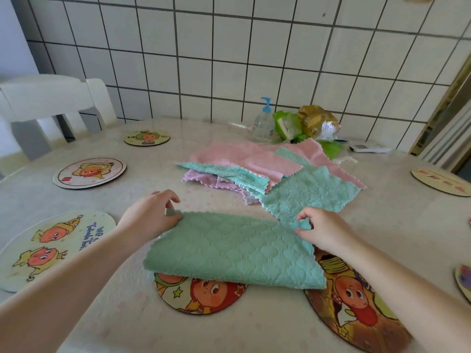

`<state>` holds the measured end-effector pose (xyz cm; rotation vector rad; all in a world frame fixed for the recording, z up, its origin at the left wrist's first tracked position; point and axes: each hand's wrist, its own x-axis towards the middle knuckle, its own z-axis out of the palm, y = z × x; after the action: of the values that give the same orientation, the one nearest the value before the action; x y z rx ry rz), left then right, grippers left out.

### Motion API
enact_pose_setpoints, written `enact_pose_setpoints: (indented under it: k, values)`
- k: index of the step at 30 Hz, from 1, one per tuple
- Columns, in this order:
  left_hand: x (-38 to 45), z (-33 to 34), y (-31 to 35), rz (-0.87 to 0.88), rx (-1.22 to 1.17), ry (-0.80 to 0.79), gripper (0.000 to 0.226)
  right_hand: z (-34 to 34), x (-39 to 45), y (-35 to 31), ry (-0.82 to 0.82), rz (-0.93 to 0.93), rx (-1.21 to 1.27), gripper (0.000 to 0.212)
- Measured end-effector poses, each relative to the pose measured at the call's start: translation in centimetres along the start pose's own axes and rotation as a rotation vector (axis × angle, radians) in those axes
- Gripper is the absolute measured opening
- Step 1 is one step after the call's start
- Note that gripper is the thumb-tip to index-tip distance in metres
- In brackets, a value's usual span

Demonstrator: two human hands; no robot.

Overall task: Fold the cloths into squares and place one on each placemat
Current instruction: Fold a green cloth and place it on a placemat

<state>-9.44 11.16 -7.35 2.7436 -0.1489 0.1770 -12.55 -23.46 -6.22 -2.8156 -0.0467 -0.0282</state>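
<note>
A teal quilted cloth (234,250), folded in half, lies in front of me over the top of a round cartoon placemat (204,296). My left hand (150,215) pinches its far left corner and my right hand (323,228) pinches its far right corner. Beyond it sits a loose pile of cloths: another teal cloth (308,192), a pink cloth (254,156) and a lilac cloth (204,180). More round placemats lie around the table: one at the near right (356,309), one at the near left (51,248), one at the left (89,172) and a small one farther back (147,137).
A pump bottle (263,123), green and gold packets (305,123) and a white remote (369,149) stand at the back by the tiled wall. A white chair (46,103) stands at the far left. Other placemat edges show at the right (441,180).
</note>
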Motion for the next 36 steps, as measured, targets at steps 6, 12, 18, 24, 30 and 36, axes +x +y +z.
enact_pose_setpoints:
  k: [6,12,18,24,30,36]
  values:
    - [-1.6,-0.8,4.1,0.200,0.050,0.163,0.036,-1.1,-1.6,-3.0,0.261,-0.144,-0.201,0.038]
    - [-3.7,3.5,9.3,0.361,0.120,-0.025,0.035,3.6,-3.3,-10.2,-0.005,-0.263,-0.108,0.048]
    - [-5.2,5.3,7.9,0.330,0.173,-0.089,0.075,6.7,-4.0,-9.5,-0.081,-0.189,-0.155,0.069]
    - [-5.6,3.7,5.9,0.243,0.271,-0.168,0.066,5.4,-5.0,-7.4,-0.145,-0.136,-0.229,0.077]
    - [-6.5,2.3,2.3,0.164,0.247,-0.181,0.092,3.8,-5.7,-4.2,-0.180,-0.065,-0.342,0.083]
    - [-6.7,1.7,2.8,0.189,0.305,-0.147,0.092,1.9,-4.2,-5.1,-0.148,-0.119,-0.323,0.069]
